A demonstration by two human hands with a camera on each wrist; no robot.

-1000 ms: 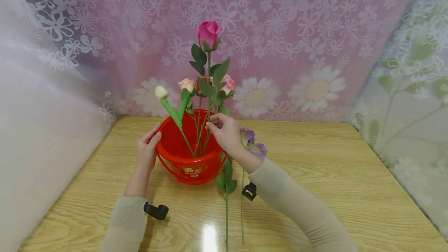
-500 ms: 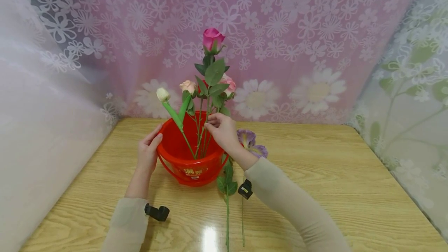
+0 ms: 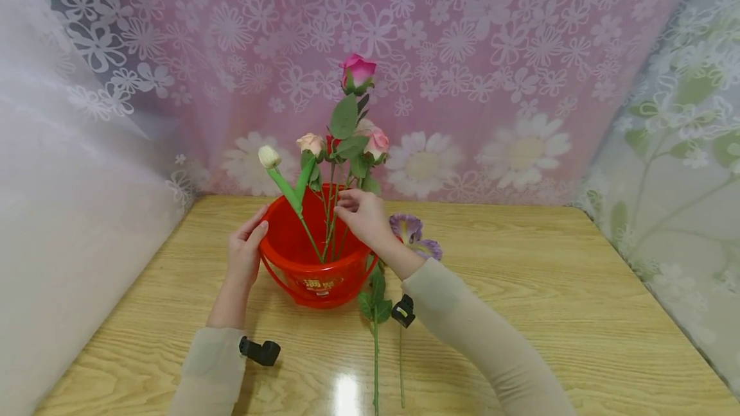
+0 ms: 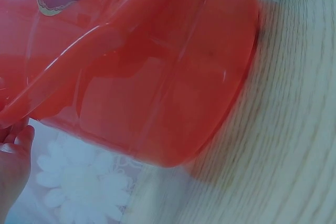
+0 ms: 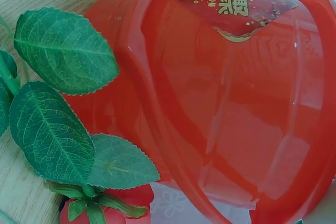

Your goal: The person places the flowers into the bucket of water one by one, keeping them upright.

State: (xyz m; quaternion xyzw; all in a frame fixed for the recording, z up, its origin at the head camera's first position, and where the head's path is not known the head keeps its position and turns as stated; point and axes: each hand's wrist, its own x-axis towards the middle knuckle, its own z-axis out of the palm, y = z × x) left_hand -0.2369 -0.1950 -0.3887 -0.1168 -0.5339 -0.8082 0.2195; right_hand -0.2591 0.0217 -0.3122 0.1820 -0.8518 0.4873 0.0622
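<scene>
My right hand (image 3: 364, 216) is over the right rim of a red plastic bucket (image 3: 319, 284). Its thumb and fingertips pinch the stem of a tall magenta rose (image 3: 358, 71), whose lower stem runs down inside the bucket. Beside the rose, the same bucket holds a white tulip (image 3: 268, 156), a peach rose (image 3: 311, 143), a pink rose (image 3: 377, 141) and a partly hidden red rose (image 3: 332, 144). On the opposite side, my left hand (image 3: 244, 250) rests against the bucket's outer wall by the rim, fingers and thumb fairly straight. In the left wrist view only part of that hand shows.
Right of the bucket, a purple iris (image 3: 416, 236) and a leafy rose stem (image 3: 376, 345) lie on the wooden table (image 3: 520, 287). A red bloom (image 5: 121, 203) shows beyond the leaves in the right wrist view. Flowered curtains (image 3: 474, 69) stand behind and at both sides.
The magenta rose has come lower, shifted a little to the right, and turned. My right hand has moved slightly left with its stem; my left hand stays at the bucket.
</scene>
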